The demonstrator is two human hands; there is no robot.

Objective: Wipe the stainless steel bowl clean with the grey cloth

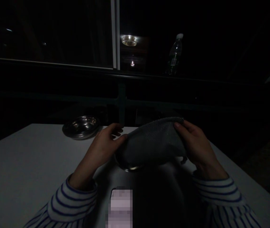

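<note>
Grey cloth pouch: held aslant above the desk, between both hands, higher at its right end. Pinched at the upper right corner by the right hand. At the left end, left hand loosely spread, thumb at the cloth, fingers apart from it. Showing beneath that end: rim of a metal dish; unclear whether inside or behind. Advisable: grip the left edge equally firmly, spread the cloth evenly, guard the dish against slipping. Noted outward: phone nearer, stacked steel bowls leftward, plastic bottle beyond.
</note>
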